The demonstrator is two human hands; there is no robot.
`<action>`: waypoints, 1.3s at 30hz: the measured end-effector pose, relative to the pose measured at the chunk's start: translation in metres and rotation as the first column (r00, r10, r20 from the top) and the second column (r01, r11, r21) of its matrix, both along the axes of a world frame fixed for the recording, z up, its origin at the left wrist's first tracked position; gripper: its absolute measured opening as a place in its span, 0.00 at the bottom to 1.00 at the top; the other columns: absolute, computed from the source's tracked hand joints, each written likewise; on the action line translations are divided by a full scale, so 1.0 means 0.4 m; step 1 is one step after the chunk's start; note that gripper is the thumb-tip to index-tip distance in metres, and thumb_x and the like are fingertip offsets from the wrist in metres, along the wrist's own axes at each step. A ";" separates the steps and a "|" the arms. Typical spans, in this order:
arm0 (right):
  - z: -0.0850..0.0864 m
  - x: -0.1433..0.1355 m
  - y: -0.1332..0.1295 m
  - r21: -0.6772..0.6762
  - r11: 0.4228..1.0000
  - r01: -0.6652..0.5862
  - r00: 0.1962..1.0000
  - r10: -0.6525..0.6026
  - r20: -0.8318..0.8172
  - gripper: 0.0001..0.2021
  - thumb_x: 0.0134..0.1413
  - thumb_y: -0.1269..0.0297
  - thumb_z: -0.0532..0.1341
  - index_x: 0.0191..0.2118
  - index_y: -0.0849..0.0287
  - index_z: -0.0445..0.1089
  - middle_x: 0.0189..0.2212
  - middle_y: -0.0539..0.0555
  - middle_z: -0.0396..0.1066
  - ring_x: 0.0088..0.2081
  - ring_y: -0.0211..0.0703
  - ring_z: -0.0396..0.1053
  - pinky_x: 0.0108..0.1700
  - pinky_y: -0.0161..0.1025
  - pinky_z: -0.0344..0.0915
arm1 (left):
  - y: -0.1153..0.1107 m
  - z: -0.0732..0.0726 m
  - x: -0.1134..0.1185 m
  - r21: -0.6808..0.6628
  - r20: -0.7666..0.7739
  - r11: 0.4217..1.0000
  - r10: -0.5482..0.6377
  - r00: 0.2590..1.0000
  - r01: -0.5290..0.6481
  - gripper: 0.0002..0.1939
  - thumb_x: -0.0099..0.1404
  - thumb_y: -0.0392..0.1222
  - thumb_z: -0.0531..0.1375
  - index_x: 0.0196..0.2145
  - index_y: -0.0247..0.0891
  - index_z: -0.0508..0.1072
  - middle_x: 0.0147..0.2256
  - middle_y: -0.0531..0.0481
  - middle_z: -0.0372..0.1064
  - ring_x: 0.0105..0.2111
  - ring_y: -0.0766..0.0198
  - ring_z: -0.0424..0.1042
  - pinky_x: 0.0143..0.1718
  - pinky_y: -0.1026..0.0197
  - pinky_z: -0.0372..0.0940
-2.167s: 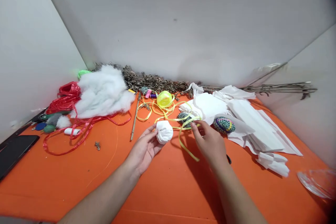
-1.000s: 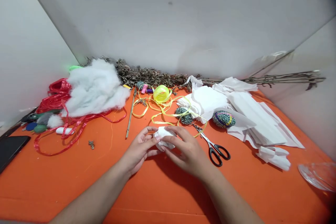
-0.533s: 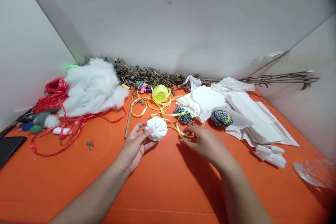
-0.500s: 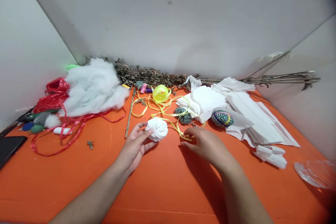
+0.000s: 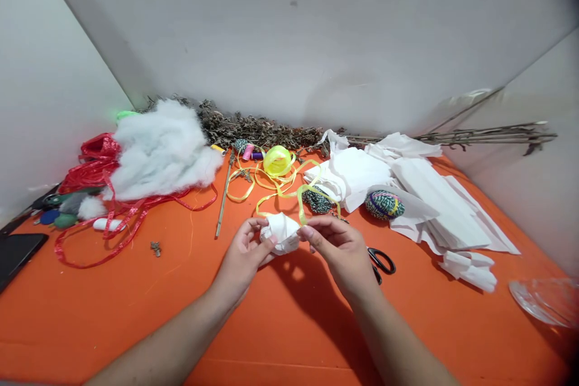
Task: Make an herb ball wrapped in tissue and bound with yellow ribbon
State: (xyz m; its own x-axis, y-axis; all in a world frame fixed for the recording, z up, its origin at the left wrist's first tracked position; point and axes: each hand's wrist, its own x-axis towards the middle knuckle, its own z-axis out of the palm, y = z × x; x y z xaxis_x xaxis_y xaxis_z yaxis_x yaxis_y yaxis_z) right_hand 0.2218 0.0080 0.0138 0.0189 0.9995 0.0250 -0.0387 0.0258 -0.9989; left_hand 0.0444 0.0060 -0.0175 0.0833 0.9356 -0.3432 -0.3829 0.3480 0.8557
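Now both hands (image 5: 289, 250) pinching, white wad (image 5: 281, 232) left, yellow ribbon (image 5: 301, 202) right.

White fluffy stuffing (image 5: 165, 154) partly over red ribbon (image 5: 88, 176), left. Dried plant bundle (image 5: 262, 131) along back wall (image 5: 253, 42). Pink spool (image 5: 248, 152) beside purple spool (image 5: 257, 156). Clear dish (image 5: 540, 304), far right.

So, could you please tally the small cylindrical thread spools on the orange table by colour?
Small yellow cylindrical thread spool: 1
Small pink cylindrical thread spool: 1
Small purple cylindrical thread spool: 1
Small white cylindrical thread spool: 1
Total: 4
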 end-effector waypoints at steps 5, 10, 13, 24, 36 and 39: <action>-0.013 -0.018 -0.007 0.069 0.993 -0.097 0.994 0.092 0.066 0.06 0.54 0.58 0.68 0.32 0.54 0.77 0.54 0.58 0.71 0.58 0.52 0.66 0.58 0.50 0.62 | -0.007 -0.021 0.007 0.119 0.018 0.988 -0.097 0.995 0.094 0.20 0.56 0.43 0.71 0.40 0.40 0.66 0.36 0.52 0.72 0.34 0.67 0.73 0.41 0.63 0.69; -0.018 -0.029 -0.005 0.005 0.989 -0.149 0.971 0.145 0.192 0.07 0.52 0.58 0.68 0.30 0.55 0.76 0.59 0.62 0.66 0.64 0.58 0.58 0.64 0.58 0.51 | -0.010 -0.012 0.004 0.059 0.062 0.995 -0.088 0.994 0.085 0.19 0.56 0.43 0.70 0.40 0.41 0.65 0.37 0.55 0.69 0.32 0.69 0.71 0.36 0.65 0.69; -0.017 -0.035 -0.009 0.047 0.989 -0.144 0.962 0.128 0.242 0.07 0.53 0.58 0.67 0.30 0.55 0.75 0.61 0.61 0.65 0.65 0.58 0.57 0.65 0.60 0.50 | -0.011 -0.007 0.003 0.053 0.075 0.997 -0.065 0.995 0.061 0.19 0.56 0.43 0.70 0.40 0.42 0.66 0.40 0.54 0.68 0.35 0.68 0.72 0.37 0.64 0.70; -0.040 -0.048 -0.023 0.203 0.968 -0.150 0.913 0.057 0.404 0.11 0.61 0.63 0.60 0.49 0.48 0.71 0.61 0.55 0.65 0.64 0.52 0.59 0.64 0.55 0.56 | -0.014 -0.006 0.002 0.025 0.023 0.993 -0.119 0.993 0.118 0.19 0.57 0.45 0.69 0.41 0.43 0.65 0.37 0.54 0.70 0.33 0.68 0.72 0.32 0.67 0.68; -0.004 -0.005 -0.004 0.150 0.917 -0.369 0.820 0.245 0.517 0.19 0.59 0.60 0.63 0.56 0.49 0.67 0.56 0.54 0.70 0.56 0.48 0.68 0.55 0.44 0.68 | -0.004 0.011 -0.020 0.002 0.012 0.978 -0.210 0.978 0.210 0.18 0.58 0.45 0.69 0.42 0.43 0.66 0.36 0.54 0.70 0.32 0.68 0.71 0.32 0.66 0.69; -0.003 -0.003 -0.003 0.154 0.906 -0.395 0.800 0.256 0.543 0.21 0.58 0.62 0.64 0.57 0.50 0.66 0.56 0.54 0.70 0.56 0.47 0.69 0.54 0.42 0.69 | -0.004 0.012 -0.017 0.007 0.008 0.982 -0.188 0.982 0.188 0.17 0.58 0.44 0.69 0.41 0.43 0.67 0.36 0.54 0.69 0.31 0.69 0.70 0.32 0.67 0.69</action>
State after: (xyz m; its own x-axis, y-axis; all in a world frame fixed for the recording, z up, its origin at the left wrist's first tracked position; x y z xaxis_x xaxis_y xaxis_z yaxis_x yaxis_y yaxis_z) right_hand 0.2208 0.0068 0.0126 -0.3910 0.9017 0.1848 0.4107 0.3506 -0.8417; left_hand 0.0375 0.0044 -0.0128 0.2609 0.9051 -0.3356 -0.3190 0.4090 0.8550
